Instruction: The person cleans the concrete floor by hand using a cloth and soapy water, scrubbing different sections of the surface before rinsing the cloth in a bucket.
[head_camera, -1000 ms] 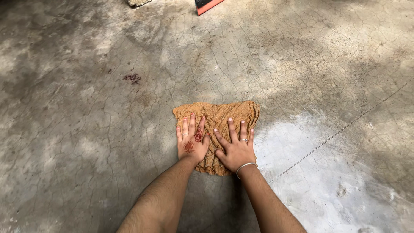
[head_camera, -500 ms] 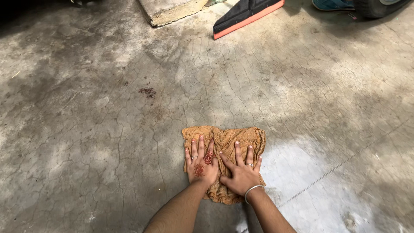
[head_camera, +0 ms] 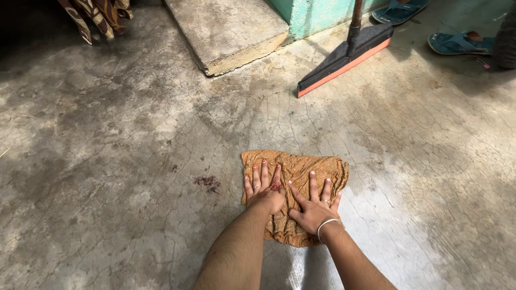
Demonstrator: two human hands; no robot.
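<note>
Fig.: Left hand (head_camera: 264, 190) & right hand (head_camera: 313, 208) lay side by side, fingers spread flat, palms pressed on a crumpled brown floor cloth (head_camera: 294, 177), gripping nothing. Cloth sat on cracked concrete floor (head_camera: 107, 161), w/ wet patch to its right. Floor squeegee (head_camera: 344, 59), stone step (head_camera: 228, 32) & blue sandals (head_camera: 454, 42) well apart, beyond.

One cloth (head_camera: 301, 172), one squeegee (head_camera: 344, 62), two sandals (head_camera: 457, 43), one step (head_camera: 231, 32).

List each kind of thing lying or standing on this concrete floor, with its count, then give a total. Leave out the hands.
Brown cloth: 1
Floor squeegee: 1
Blue sandals: 2
Concrete slab: 1
Patterned fabric: 1
Total: 6
</note>
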